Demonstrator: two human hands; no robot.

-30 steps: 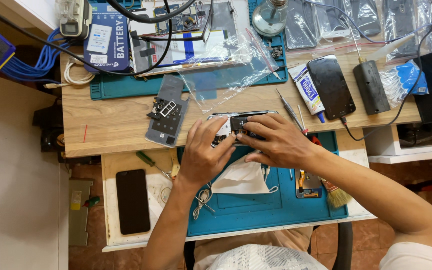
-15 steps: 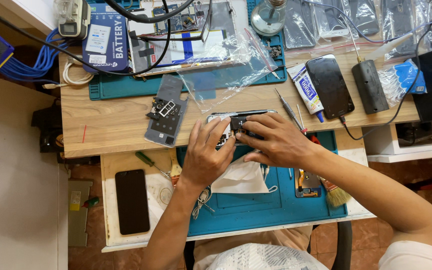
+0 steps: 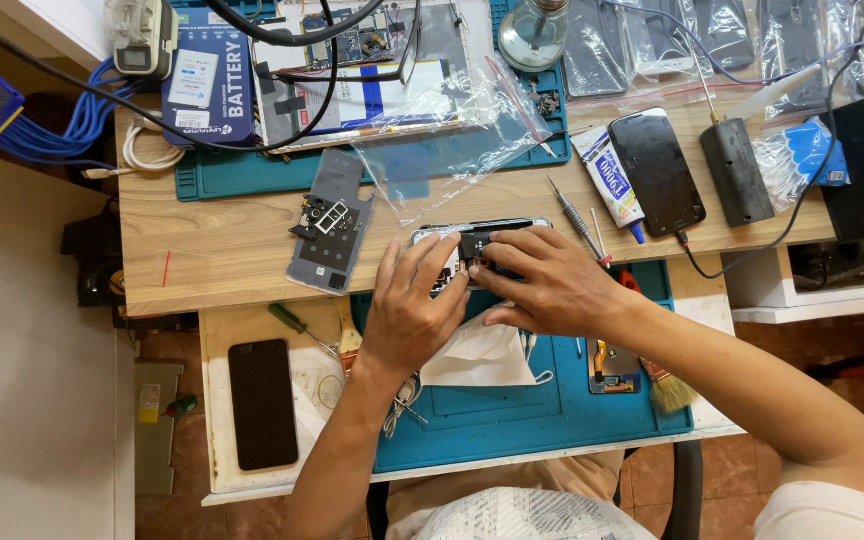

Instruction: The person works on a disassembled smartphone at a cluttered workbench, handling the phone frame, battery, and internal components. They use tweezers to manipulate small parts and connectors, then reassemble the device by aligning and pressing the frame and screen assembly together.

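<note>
An opened phone (image 3: 477, 240) with its back off lies at the front edge of the wooden bench. My left hand (image 3: 410, 308) rests on its left half, fingers spread over the exposed inside. My right hand (image 3: 542, 282) covers its right half, with thumb and forefinger pinched together over a small dark part near the phone's top middle. Both hands hide most of the phone. A white face mask (image 3: 477, 358) lies just under my hands on the teal work mat (image 3: 512, 420).
A grey phone back plate (image 3: 330, 235) lies left of the phone, a screwdriver (image 3: 577, 222) and glue tube (image 3: 612, 178) to the right. A black phone (image 3: 657, 172), a dark phone (image 3: 263, 403), plastic bags (image 3: 452, 140), cables and a brush (image 3: 667, 390) surround the mat.
Both hands stay on the opened phone. My left hand's fingers have shifted slightly up over the phone; my right hand's fingertips remain pinched at its top middle.
</note>
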